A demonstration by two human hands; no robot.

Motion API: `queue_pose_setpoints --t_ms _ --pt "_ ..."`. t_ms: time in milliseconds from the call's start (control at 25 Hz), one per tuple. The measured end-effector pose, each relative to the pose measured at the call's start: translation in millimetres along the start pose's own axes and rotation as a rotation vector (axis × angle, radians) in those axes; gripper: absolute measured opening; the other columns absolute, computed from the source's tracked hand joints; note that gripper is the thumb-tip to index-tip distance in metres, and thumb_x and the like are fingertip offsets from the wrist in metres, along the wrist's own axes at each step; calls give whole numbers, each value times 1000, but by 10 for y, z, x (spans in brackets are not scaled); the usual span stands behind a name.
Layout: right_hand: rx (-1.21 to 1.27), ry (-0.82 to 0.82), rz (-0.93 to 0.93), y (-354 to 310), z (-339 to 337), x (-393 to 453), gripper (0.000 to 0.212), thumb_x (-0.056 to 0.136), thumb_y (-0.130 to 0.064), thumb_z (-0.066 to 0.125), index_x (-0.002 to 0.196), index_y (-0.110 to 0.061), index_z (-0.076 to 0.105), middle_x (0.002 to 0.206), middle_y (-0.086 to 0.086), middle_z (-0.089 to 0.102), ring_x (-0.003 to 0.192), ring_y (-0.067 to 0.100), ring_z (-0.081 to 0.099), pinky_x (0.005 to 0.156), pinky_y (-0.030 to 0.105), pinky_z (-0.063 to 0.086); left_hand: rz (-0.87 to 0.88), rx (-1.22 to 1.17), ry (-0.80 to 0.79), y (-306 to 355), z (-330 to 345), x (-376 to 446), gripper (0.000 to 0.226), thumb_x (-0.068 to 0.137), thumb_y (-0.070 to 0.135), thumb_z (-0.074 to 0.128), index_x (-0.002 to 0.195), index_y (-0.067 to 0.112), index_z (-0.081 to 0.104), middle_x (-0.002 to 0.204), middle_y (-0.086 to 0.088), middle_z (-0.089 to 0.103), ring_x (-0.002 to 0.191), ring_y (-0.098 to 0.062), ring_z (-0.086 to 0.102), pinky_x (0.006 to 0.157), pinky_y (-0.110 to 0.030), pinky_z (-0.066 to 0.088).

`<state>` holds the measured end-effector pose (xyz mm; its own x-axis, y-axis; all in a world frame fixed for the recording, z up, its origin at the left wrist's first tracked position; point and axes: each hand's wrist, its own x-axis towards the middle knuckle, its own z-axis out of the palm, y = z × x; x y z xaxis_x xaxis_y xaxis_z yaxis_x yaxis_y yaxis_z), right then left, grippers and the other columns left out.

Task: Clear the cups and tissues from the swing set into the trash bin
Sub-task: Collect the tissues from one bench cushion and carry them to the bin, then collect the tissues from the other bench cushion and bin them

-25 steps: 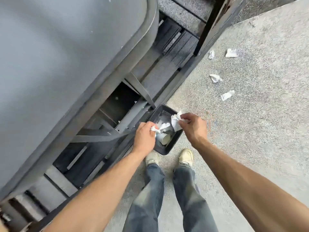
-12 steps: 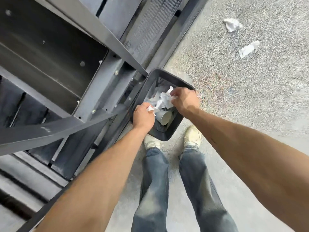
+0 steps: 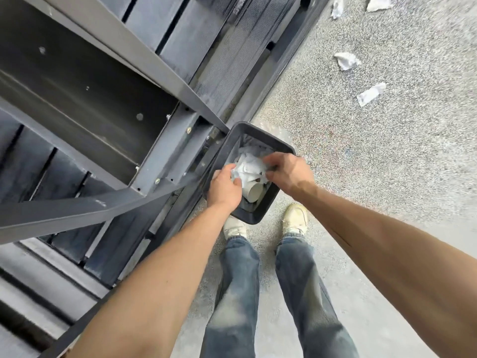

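Now both hands over trash bin

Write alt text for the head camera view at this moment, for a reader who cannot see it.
Seen from above, the left hand and right hand reach into a black trash bin holding crumpled tissues and a paper cup. The bin stands beside a grey metal swing frame; four loose tissues lie on the pavement.

Both arms reach fwd & down, bare forearms. Left hand knuckles up, fingers curled under. Right hand fingers bent, spread, tips pointing left.
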<state>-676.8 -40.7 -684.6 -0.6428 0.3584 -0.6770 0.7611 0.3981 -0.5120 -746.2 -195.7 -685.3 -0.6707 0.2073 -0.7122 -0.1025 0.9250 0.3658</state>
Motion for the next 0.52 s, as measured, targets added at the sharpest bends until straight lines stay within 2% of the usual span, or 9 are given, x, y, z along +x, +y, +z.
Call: queue_pose_setpoints --t_ms 80,160,320,520 --pt "-31 16 -66 -57 -142 -176 45 81 -27 64 126 -33 58 121 -7 66 98 15 65 79 37 58 65 6 23 130 -119 -197 40 93 25 55 132 30 49 132 -2 49 111 -24 58 98 -42 45" --pt "-101 31 -129 -143 -354 -402 49 82 -37 63 129 -36 52 126 -5 59 109 20 58 84 40 53 144 10 46 294 -291 -451 40 94 28 54 134 30 47 136 2 46 115 -21 54 99 -38 42" --pt "-305 134 -183 -441 -918 -965 61 83 -51 60 139 -36 40 147 -3 40 140 23 25 107 49 26 336 46 111 675 -778 -1008 48 94 34 54 140 27 41 142 7 41 127 -16 44 101 -30 34" --pt "-400 349 -225 -1012 -1816 -1869 67 84 -62 54 143 -42 29 158 -4 23 148 22 5 115 50 7 596 139 186 1305 -1554 -1832 58 92 47 53 144 32 34 151 7 32 138 -14 28 113 -37 29"
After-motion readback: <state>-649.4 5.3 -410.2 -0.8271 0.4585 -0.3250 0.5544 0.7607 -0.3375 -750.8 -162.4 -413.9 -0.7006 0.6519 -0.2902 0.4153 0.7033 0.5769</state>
